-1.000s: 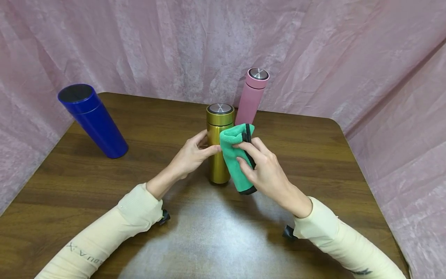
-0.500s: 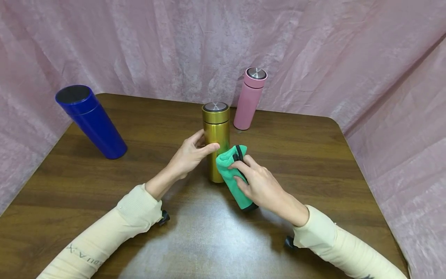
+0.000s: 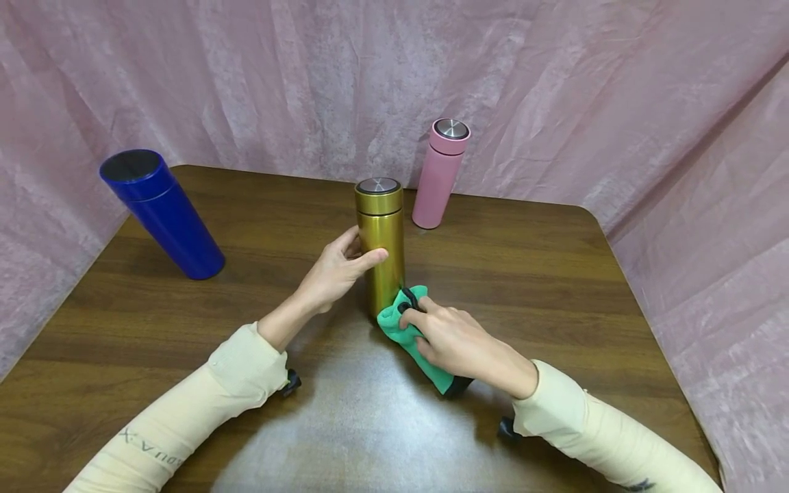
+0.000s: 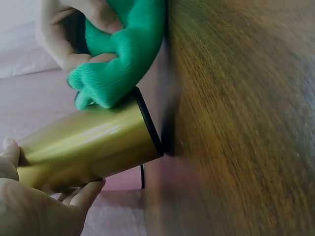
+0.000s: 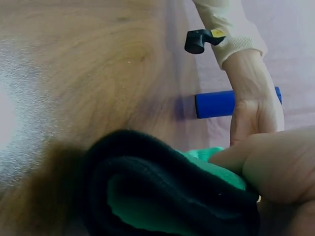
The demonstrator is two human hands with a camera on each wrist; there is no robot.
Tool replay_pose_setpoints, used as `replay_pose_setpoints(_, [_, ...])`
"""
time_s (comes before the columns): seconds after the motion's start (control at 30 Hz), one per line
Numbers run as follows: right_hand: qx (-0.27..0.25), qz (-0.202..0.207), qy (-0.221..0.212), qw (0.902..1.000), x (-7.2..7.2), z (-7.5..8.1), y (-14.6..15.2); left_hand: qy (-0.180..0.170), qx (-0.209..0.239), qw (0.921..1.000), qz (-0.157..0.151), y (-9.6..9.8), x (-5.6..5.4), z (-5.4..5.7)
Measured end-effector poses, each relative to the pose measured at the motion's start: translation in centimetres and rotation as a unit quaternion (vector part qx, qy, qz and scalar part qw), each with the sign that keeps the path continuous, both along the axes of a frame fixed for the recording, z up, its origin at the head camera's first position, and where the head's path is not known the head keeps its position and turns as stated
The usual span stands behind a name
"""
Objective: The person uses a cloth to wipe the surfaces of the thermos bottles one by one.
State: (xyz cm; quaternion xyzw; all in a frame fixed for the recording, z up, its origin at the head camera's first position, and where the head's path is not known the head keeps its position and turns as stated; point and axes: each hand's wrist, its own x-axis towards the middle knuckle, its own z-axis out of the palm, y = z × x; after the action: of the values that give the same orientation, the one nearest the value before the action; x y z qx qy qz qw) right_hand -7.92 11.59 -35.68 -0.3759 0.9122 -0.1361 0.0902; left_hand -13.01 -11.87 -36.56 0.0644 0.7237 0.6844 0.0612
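Note:
A gold thermos bottle (image 3: 387,236) with a metal-topped lid stands near the middle of the table, leaning slightly. My left hand (image 3: 335,270) grips its body from the left, thumb across the front. With my right hand (image 3: 453,339) I pinch a folded green cloth (image 3: 401,332) edged in black. In the left wrist view the green cloth (image 4: 118,64) presses against the lower side of the gold thermos (image 4: 93,142), close to its dark base. The right wrist view shows the cloth's black edging (image 5: 142,157) up close, and hides most of the gold thermos.
A blue thermos (image 3: 172,222) stands at the left of the wooden table (image 3: 530,274). Behind and to the right of the gold one stands a pink thermos (image 3: 437,181). Pink curtains (image 3: 296,89) hang along the back and right edges.
My right hand has moved the cloth down the gold thermos, from about mid-height to near its base. The gold thermos has shifted slightly left, with my left hand still holding it.

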Motion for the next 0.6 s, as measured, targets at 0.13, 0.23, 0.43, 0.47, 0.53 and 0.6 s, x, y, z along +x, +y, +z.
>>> replay_pose_setpoints(0.13, [0.030,0.009,-0.054,0.9980,-0.6,0.3,0.0,0.003,0.009,0.9999,0.000,0.2,0.0,0.0])
replay_pose_setpoints(0.23, [0.037,0.013,-0.097,0.9945,-1.3,0.4,0.3,-0.003,0.013,0.9999,0.002,0.3,0.0,-0.1])
replay_pose_setpoints(0.43, [-0.041,0.011,-0.168,0.9849,-2.2,0.1,1.7,-0.013,0.015,0.9995,0.024,0.2,0.4,0.1])
replay_pose_setpoints(0.47, [-0.059,0.006,-0.175,0.9827,-2.2,-0.1,2.1,-0.014,0.016,0.9993,0.031,0.1,0.4,0.1])
replay_pose_setpoints(0.53, [-0.098,-0.010,-0.187,0.9775,-2.1,-0.4,2.7,-0.016,0.024,0.9985,0.046,0.0,0.5,0.2])
replay_pose_setpoints(0.6, [-0.135,-0.031,-0.195,0.9708,-1.8,-0.6,3.3,-0.014,0.042,0.9971,0.063,-0.1,0.5,0.3])
